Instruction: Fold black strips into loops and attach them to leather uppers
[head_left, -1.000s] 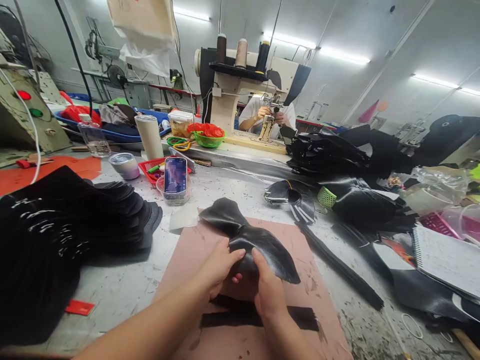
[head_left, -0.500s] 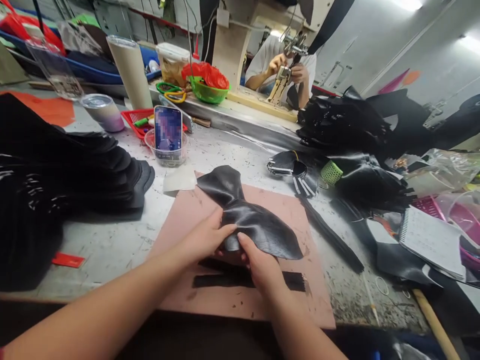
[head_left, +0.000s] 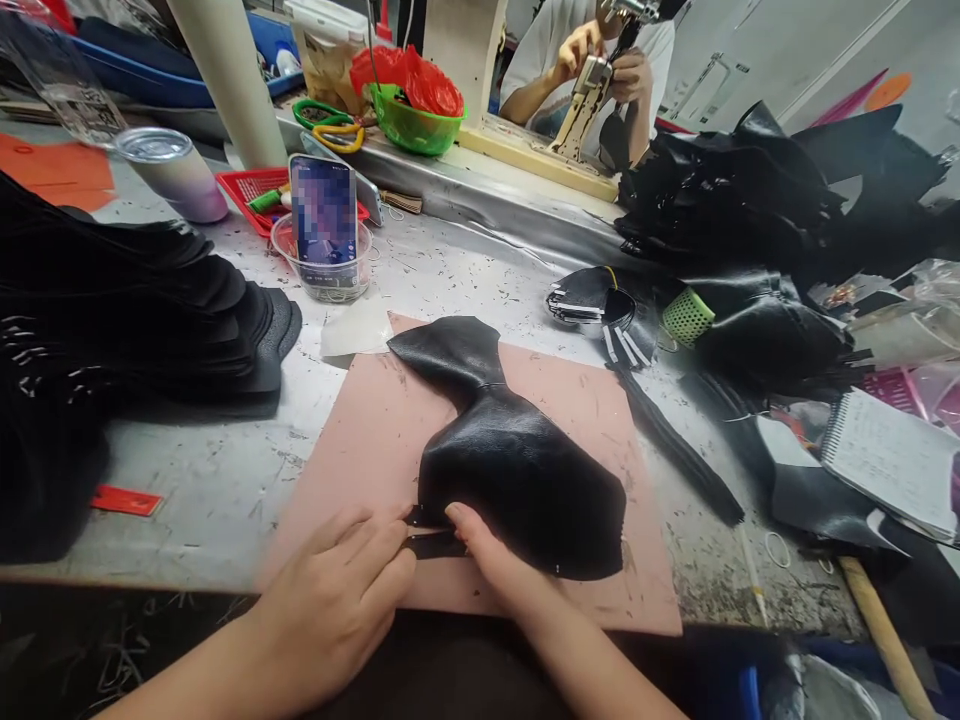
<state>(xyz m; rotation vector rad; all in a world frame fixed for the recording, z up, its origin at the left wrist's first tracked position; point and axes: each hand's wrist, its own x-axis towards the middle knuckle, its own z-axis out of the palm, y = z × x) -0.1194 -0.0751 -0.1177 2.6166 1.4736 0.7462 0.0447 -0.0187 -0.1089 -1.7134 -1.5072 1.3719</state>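
A shiny black leather-like piece (head_left: pixel 525 470), narrow in its middle, lies over a pink board (head_left: pixel 330 470). My right hand (head_left: pixel 487 560) is closed at its lower left edge, the thumb on top and the other fingers hidden underneath. Just to the left, my left hand (head_left: pixel 352 560) is closed with bent fingers at the end of a dark strip (head_left: pixel 435 545); its fingertips are partly hidden. The strip runs under my right thumb.
Stacked black pieces (head_left: pixel 187 330) stand at the left. A phone (head_left: pixel 324 215) leans in a clear tub behind the board. Black material, a green mesh cylinder (head_left: pixel 688 318) and a notebook (head_left: pixel 892 460) lie right. A person sits beyond the ledge.
My left hand has let go of the black piece and moved down and left to the strip. The black piece now lies flatter and nearer. The view has shifted.
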